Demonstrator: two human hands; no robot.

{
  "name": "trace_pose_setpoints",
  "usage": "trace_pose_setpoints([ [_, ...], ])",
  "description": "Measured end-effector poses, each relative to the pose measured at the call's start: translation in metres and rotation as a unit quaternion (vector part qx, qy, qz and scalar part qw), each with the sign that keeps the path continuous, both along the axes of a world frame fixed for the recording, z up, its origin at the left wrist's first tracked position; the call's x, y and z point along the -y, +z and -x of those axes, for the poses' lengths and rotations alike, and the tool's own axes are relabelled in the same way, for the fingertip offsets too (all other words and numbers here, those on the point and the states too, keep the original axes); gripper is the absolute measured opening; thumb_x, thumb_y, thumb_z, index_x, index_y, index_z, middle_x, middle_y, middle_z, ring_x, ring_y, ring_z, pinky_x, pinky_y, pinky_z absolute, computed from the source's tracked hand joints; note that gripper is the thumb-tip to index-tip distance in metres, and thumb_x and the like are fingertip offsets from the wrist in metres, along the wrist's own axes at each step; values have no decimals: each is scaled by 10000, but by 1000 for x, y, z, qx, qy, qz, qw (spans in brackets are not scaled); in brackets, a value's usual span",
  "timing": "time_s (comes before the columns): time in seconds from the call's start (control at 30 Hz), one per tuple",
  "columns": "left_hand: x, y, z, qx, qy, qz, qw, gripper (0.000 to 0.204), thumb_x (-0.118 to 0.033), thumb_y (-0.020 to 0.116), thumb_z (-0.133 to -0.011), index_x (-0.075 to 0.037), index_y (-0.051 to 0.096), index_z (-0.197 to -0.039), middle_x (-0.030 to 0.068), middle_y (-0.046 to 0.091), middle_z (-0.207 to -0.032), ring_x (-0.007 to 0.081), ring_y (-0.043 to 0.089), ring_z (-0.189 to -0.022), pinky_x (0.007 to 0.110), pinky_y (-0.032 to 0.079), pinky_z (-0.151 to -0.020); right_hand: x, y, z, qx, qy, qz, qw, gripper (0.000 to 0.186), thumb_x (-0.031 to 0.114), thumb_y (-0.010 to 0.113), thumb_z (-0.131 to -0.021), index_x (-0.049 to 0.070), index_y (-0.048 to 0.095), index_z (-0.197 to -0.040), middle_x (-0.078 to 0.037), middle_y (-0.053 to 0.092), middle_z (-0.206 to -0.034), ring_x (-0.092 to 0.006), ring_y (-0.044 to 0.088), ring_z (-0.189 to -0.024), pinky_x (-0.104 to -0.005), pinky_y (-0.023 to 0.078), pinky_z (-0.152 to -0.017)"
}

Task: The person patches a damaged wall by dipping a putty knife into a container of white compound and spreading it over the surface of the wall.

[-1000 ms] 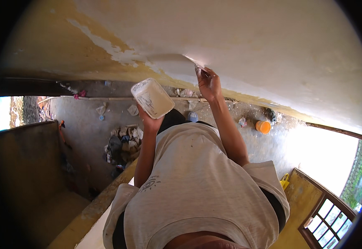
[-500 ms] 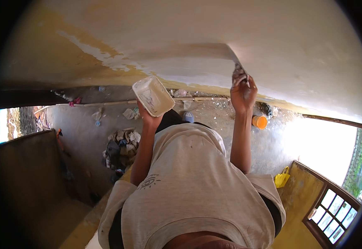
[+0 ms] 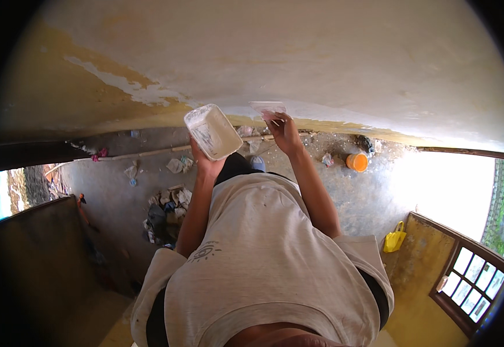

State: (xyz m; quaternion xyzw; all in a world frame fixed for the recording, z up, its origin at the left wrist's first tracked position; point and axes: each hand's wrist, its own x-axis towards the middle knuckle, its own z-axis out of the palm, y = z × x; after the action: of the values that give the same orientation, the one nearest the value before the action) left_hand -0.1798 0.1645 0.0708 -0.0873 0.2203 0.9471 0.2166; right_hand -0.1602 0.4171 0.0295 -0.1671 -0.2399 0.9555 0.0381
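Head cam: I've got L hand (image 3: 205, 163) closed round the base of a cream rectangular tub (image 3: 223, 132), tilted w/ its mouth up, whitish smears inside. R hand (image 3: 287, 135), to the right of the tub, pinches the near edge of a pale flat scraper (image 3: 269, 107) btwn thumb & fingers. Scraper's in front of the wall (image 3: 333, 63); can't tell from here if it's touching. Wall's mostly off-white, w/ yellow patches & a flaky white strip on the L side. On the grey floor (image 3: 353, 194) I see an orange bucket (image 3: 357, 162) R of the R hand, a rubbish pile (image 3: 160, 215) lower L, & a yellow bag (image 3: 394, 238) lower R.
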Motion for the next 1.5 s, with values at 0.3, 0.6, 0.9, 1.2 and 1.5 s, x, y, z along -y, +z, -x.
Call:
trace_pose_setpoints([
  [0.3, 12, -11, -2, -10, 11, 13, 1000, 644, -617, 514, -903, -230, 449, -1414, -3, 534, -1373, 249, 510, -1264, 531, 412, -1033, -15, 90, 26, -22, -74, 126, 989, 177, 20, 499, -936, -105, 507, -1061, -214, 611, -1022, -259, 648, -938, -275, 590, -822],
  [0.6, -1, -6, 5, 23, -5, 2, 1000, 608, -613, 478, -921, -238, 470, -1399, -2, 528, -1383, 258, 500, -1269, 567, 358, -1061, -82, 191, -15, -147, -95, 258, 950, 261, -33, 435, -933, -219, 436, -1116, -279, 555, -1025, -260, 601, -866, -275, 596, -781],
  [0.9, 2, -13, 2, 23, -2, -10, 1000, 607, -603, 472, -927, -214, 480, -1392, 8, 543, -1368, 250, 506, -1271, 538, 387, -1051, -52, 164, -47, -120, -181, 19, 976, 263, 95, 494, -938, -53, 516, -1154, -159, 616, -1108, -167, 635, -913, -230, 598, -739],
  [1.2, 39, -28, -11, 17, 68, -32, 997, 663, -605, 515, -921, -202, 423, -1440, 11, 506, -1421, 243, 496, -1292, 491, 387, -1086, 58, 77, 38, 55, 63, 120, 989, 205, 76, 508, -945, -33, 503, -1119, -154, 588, -1088, -251, 609, -991, -295, 558, -862],
  [1.5, 54, -25, -14, -12, 124, -9, 992, 667, -620, 487, -928, -234, 388, -1463, 0, 468, -1453, 254, 461, -1324, 517, 363, -1098, 18, 126, 72, -73, 15, 324, 943, 209, 3, 444, -945, -165, 474, -1066, -264, 549, -1068, -286, 607, -934, -297, 597, -828],
])
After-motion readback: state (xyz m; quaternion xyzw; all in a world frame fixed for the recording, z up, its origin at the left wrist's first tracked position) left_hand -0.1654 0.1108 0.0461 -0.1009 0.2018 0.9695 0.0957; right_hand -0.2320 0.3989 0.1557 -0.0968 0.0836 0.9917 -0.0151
